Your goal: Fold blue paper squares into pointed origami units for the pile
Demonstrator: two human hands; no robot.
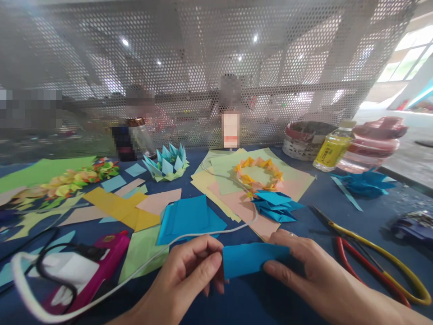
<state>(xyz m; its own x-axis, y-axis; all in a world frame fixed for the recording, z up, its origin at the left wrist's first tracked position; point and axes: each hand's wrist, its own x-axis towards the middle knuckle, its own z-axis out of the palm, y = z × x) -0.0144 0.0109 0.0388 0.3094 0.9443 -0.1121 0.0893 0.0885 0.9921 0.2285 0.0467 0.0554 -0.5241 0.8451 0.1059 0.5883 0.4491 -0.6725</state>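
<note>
1. Holding a blue paper strip (252, 259) low over the dark blue worktop (304, 216) — seen from the head camera — the left hand (189, 271) pinches its left end, fingers closed on the paper.
2. The right hand (304, 266) grips the strip's right end, fingers curled over the top, thumb along its lower edge.
3. Just beyond the hands lie a stack of blue sheets (189, 219) and a pile of folded blue pieces (275, 205) — the pile overlaps pastel sheets carrying an orange-and-yellow paper ring (259, 174).
4. Red-and-yellow scissors (372, 253) lie to the right; a pink glue gun (101, 262) sits to the left, and a white cord (162, 253) runs across the worktop past the left hand.
</note>
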